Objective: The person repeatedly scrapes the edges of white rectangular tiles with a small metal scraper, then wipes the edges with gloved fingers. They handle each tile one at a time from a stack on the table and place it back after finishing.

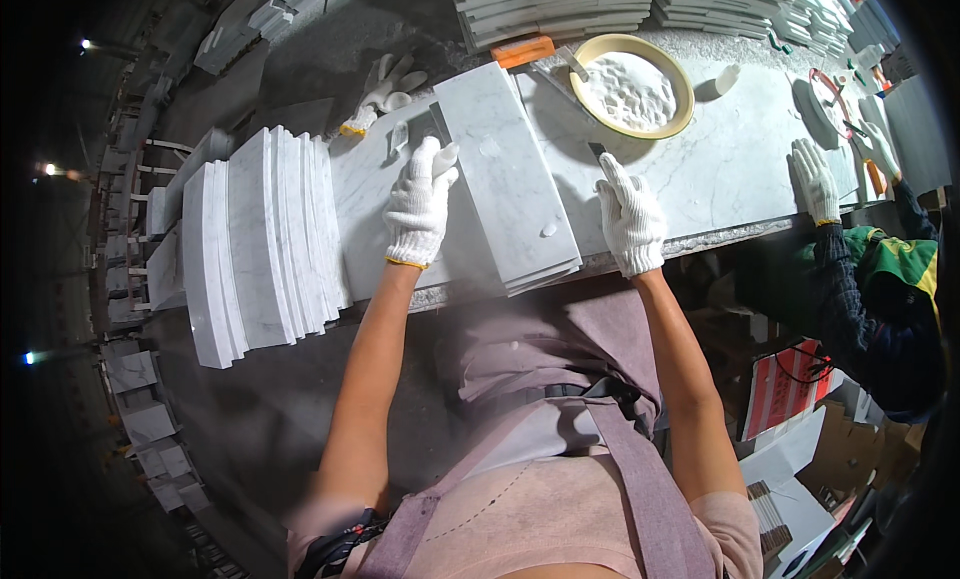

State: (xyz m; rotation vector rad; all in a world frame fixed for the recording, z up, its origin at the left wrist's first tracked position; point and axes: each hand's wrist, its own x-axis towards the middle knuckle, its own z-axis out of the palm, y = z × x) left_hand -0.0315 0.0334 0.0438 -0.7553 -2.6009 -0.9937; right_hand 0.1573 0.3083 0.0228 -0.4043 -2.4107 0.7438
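My left hand [420,207], in a white knitted glove, is closed beside the left edge of a marble tile [505,174]. A smooth pale bit shows at its fingertips; what it is I cannot make out. That tile lies on top of a short stack, slanting across the bench, with small whitish spots on its face. To the right of it, my gloved right hand [633,224] grips a small dark flat blade [597,150], which sticks out past the fingertips. Beyond that hand stands a yellowish basin [684,84] of white lumpy material.
Upright marble tiles [262,244] crowd the left; tile stacks [560,9] line the back. An orange block [522,52], a loose glove [385,91] and a small white cup [727,79] sit on the marble-topped bench [700,194]. At right, another person's gloved hand [815,182] rests on it.
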